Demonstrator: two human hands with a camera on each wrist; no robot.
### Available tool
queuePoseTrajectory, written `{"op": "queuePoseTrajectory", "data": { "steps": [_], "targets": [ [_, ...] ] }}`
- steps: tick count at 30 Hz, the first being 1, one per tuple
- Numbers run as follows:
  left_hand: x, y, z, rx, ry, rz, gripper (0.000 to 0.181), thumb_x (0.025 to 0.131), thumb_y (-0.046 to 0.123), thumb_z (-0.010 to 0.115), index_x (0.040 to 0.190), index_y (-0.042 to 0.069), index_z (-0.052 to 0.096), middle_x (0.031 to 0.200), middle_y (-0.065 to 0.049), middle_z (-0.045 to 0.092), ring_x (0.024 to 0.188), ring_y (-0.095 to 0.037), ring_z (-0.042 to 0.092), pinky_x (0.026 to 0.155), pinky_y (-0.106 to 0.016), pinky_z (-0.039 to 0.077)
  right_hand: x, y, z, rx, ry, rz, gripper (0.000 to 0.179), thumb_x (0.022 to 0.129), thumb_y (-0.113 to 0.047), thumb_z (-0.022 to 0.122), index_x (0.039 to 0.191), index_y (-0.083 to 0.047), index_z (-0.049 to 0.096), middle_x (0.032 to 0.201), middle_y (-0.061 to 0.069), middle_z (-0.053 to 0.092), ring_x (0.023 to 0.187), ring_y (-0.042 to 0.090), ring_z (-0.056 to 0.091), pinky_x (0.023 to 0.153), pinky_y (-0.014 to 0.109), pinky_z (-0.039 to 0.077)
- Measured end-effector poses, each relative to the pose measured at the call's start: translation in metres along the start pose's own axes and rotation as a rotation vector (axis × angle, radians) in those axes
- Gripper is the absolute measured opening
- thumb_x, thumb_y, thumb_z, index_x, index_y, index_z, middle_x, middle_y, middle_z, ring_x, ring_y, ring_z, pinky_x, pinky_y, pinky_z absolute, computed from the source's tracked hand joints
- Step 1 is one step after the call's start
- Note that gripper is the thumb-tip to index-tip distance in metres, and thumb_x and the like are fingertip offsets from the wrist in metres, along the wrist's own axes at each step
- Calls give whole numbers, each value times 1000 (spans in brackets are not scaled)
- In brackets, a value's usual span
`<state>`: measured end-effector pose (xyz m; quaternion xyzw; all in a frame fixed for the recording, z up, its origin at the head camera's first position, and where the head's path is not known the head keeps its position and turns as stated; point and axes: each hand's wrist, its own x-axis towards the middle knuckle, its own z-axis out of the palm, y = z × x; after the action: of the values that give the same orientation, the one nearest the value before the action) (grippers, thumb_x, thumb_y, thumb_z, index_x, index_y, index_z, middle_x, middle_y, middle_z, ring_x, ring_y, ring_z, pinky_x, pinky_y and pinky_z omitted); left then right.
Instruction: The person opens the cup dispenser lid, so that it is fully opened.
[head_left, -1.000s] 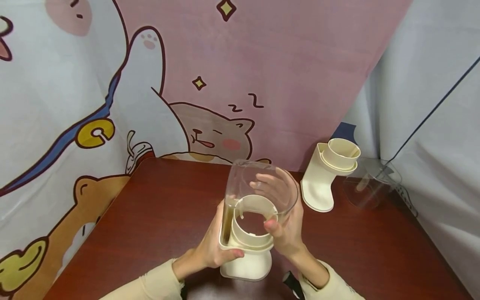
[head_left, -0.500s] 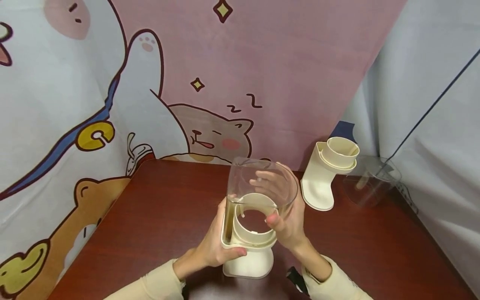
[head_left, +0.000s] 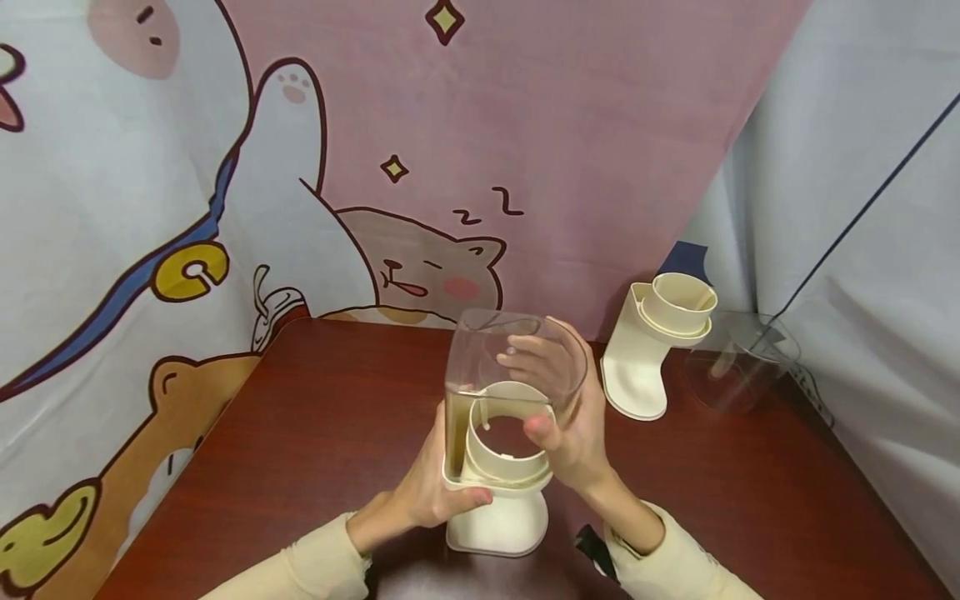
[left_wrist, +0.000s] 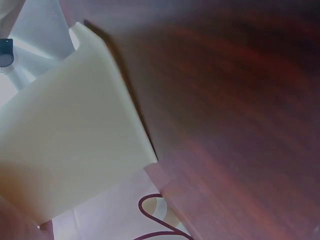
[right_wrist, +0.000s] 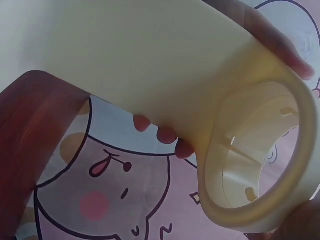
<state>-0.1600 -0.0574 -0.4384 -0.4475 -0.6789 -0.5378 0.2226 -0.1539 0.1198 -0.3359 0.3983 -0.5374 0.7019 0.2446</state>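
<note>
A cream plastic stand (head_left: 497, 527) with a round ring at its top stands near the table's front edge. My left hand (head_left: 427, 492) grips the stand just below the ring, thumb across the front. Over the ring sits a clear plastic container (head_left: 480, 354), and its far side is held by my right hand (head_left: 581, 442), fingers seen through the clear wall and thumb at the ring's right side. In the right wrist view, the stand's underside (right_wrist: 125, 55) and hollow ring are seen from below, with fingertips (right_wrist: 167, 135) behind. The left wrist view has the stand's flat back (left_wrist: 75, 125).
A second cream stand (head_left: 637, 379) is at the table's back right, beside another clear container (head_left: 731, 375). A dark cord (head_left: 862, 208) runs down by the right curtain. Near my right sleeve lies a small black object (head_left: 592, 546). A printed cloth (head_left: 585, 125) hangs behind the table.
The clear container has shifted slightly left and up over the ring, with my right hand on it. My left hand keeps its grip on the stand.
</note>
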Motion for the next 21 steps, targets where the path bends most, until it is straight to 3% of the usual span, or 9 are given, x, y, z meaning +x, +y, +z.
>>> {"op": "queuePoseTrajectory", "data": {
  "steps": [4, 11, 15, 18, 21],
  "targets": [
    [0, 1, -1, 2, 4, -22, 105, 86, 67, 60, 151, -4, 18, 131, -16, 52, 114, -24, 53, 101, -34, 45, 1, 2, 0, 0, 4, 9, 95, 86, -53, 73, 145, 9, 31, 126, 22, 63, 109, 27, 69, 94, 39, 56],
    [1, 0, -1, -48, -25, -43, 112, 84, 66, 64, 154, -3, 11, 124, -15, 51, 113, -22, 51, 97, -33, 46, -3, 2, 2, 19, 15, -112, 97, 87, -51, 73, 146, 12, 29, 129, 23, 62, 112, 29, 68, 95, 39, 55],
    [1, -1, 0, -59, -26, -26, 112, 85, 66, 63, 153, -5, 11, 123, -17, 50, 113, -22, 50, 96, -32, 46, -4, 2, 2, 29, 14, -137, 97, 87, -50, 74, 146, 12, 29, 130, 23, 61, 113, 29, 68, 96, 38, 55],
    [1, -1, 1, -54, -21, -23, 111, 85, 66, 63, 153, -5, 11, 123, -18, 50, 112, -23, 50, 96, -33, 46, -2, -1, -2, 46, -55, -91, 95, 87, -49, 73, 146, 9, 27, 133, 20, 59, 117, 28, 66, 100, 37, 53],
    [-1, -1, 0, -31, -8, -33, 112, 85, 67, 63, 153, -4, 11, 124, -18, 51, 113, -23, 51, 99, -33, 45, 6, -4, -13, 116, -214, -5, 94, 88, -45, 74, 147, 6, 21, 139, 19, 54, 125, 28, 60, 107, 39, 48]
  ]
}}
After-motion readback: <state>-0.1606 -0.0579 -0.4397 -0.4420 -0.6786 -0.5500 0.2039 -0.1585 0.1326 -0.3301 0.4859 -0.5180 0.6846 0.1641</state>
